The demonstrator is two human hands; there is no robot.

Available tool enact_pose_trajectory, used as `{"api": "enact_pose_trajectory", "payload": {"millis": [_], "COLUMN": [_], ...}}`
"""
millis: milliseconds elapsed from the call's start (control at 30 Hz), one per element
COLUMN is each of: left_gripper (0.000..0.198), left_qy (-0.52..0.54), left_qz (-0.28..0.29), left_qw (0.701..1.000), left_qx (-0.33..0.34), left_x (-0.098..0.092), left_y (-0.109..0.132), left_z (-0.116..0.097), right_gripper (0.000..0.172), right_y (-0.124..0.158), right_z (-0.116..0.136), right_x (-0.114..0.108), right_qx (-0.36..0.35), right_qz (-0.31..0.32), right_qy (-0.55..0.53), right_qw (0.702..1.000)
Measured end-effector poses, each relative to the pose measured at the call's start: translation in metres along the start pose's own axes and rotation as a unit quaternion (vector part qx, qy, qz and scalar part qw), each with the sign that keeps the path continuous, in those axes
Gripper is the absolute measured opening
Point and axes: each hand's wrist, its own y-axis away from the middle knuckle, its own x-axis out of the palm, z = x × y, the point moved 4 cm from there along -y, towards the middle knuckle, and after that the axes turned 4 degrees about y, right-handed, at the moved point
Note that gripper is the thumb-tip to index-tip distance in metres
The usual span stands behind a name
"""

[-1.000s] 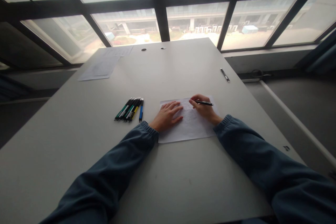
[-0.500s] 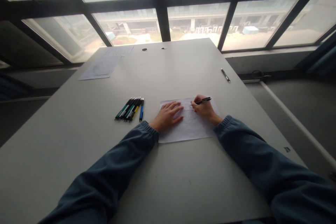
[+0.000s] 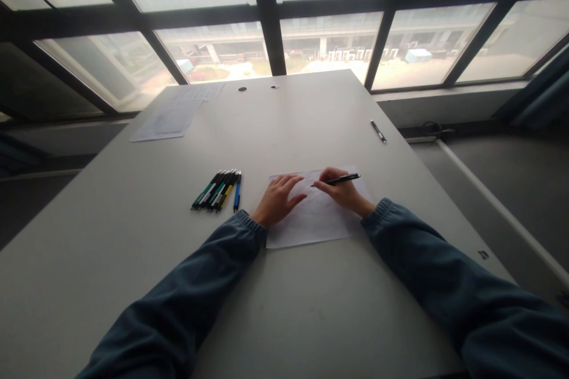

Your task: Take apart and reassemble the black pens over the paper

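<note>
A white sheet of paper [image 3: 317,226] with faint marks lies on the table in front of me. On its left part rests my left hand [image 3: 276,200], palm down, fingers apart and holding nothing. My right hand [image 3: 341,190] is over the sheet's right part, its fingers closed around a black pen [image 3: 344,178]. The pen is slanted, its tip near the paper between my two hands. Left of the sheet lies a row of several pens [image 3: 216,191] with green, black and yellow barrels, and a blue pen [image 3: 237,192] at its right end.
The white table [image 3: 284,320] reaches toward a large window. Another black pen [image 3: 378,131] lies near its right edge. Printed papers [image 3: 166,118] are at the far left, and two round holes are near the far edge.
My right hand has shifted slightly left, and the pen tip with it, toward my left hand. My left hand's fingers have moved a little. The whole view has shifted slightly downward.
</note>
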Motion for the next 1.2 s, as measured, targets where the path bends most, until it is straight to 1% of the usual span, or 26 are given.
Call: {"api": "enact_pose_trajectory", "payload": {"millis": [67,100,133,200,267,333,400,500,600,800,867,933,1100,1200], "left_gripper": [0.035,0.028,0.022,0.015,0.014,0.014,0.013,0.012,0.012,0.012,0.014,0.015,0.018,0.025], "left_qy": [0.024,0.035,0.043,0.049,0.050,0.053,0.059,0.073,0.085,0.110,0.114,0.110,0.104,0.114], "left_qz": [-0.032,-0.043,-0.052,-0.074,-0.101,-0.128,-0.153,-0.179,-0.186,-0.188,-0.187,-0.191,-0.242,-0.261], "left_qw": [0.999,0.998,0.996,0.993,0.991,0.989,0.986,0.981,0.979,0.976,0.976,0.975,0.964,0.957], "left_qx": [0.024,0.041,0.058,0.075,0.069,0.053,0.040,0.028,0.023,0.016,0.002,-0.011,-0.036,-0.054], "left_x": [-0.004,-0.005,-0.006,-0.007,-0.009,-0.012,-0.015,-0.018,-0.019,-0.019,-0.020,-0.020,-0.024,-0.025], "left_y": [-0.001,-0.001,0.000,0.000,0.001,0.001,0.002,0.002,0.002,0.002,0.002,0.001,0.003,0.004], "left_z": [-0.002,-0.004,-0.005,-0.006,-0.005,-0.002,0.000,0.003,0.004,0.007,0.008,0.009,0.014,0.018], "right_gripper": [0.027,0.027,0.028,0.029,0.031,0.032,0.034,0.045,0.050,0.047,0.044,0.044,0.038,0.036], "right_y": [0.004,0.006,0.007,0.009,0.009,0.007,0.005,0.002,0.001,0.002,0.002,0.002,0.000,-0.001], "right_z": [0.004,0.006,0.007,0.007,0.005,0.001,-0.004,-0.011,-0.017,-0.018,-0.016,-0.015,-0.016,-0.019], "right_x": [0.009,0.012,0.015,0.016,0.014,0.011,0.007,0.005,0.004,0.004,0.004,0.004,0.002,0.002], "right_qx": [0.013,0.020,0.025,0.037,0.058,0.084,0.108,0.143,0.173,0.192,0.192,0.188,0.164,0.157], "right_qz": [0.081,0.111,0.129,0.141,0.128,0.099,0.059,0.023,0.019,0.048,0.058,0.050,-0.017,-0.049], "right_qy": [-0.060,-0.085,-0.104,-0.125,-0.144,-0.198,-0.280,-0.372,-0.400,-0.419,-0.420,-0.415,-0.401,-0.360], "right_qw": [0.995,0.990,0.986,0.981,0.980,0.971,0.952,0.917,0.900,0.886,0.885,0.889,0.901,0.919]}}
